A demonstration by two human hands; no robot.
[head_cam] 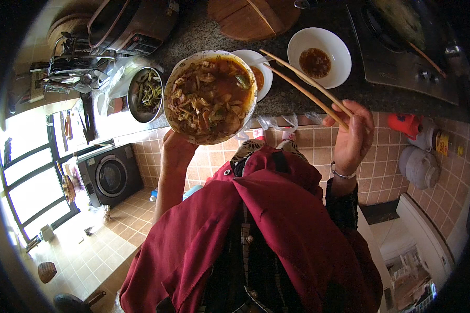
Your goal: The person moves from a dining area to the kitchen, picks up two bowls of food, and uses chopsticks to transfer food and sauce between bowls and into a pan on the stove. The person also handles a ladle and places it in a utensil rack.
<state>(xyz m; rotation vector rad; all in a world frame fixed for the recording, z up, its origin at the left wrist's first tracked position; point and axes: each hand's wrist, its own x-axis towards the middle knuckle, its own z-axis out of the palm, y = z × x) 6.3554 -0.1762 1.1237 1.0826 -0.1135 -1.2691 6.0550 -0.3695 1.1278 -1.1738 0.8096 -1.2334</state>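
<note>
My left hand (pixel 178 150) grips the near rim of a patterned bowl (pixel 211 98) full of sliced food in reddish-brown broth. The bowl is tilted a little, and it partly covers a small white dish (pixel 264 80) holding orange-brown sauce and a spoon. Between the fingers of my right hand (pixel 354 133) is a pair of wooden chopsticks (pixel 307 92), their tips apart and pointing up and left. Those tips hover between the small dish and a deep white bowl (pixel 338 58), which has a little brown liquid at its bottom.
To the left stands a metal bowl (pixel 145 94) of green vegetables, below a rice cooker (pixel 141 31). A round wooden cutting board (pixel 239 19) lies at the back. On the right, a gas stove (pixel 407 78) carries a wok (pixel 405 23). Plastic film (pixel 274 122) hangs along the counter edge.
</note>
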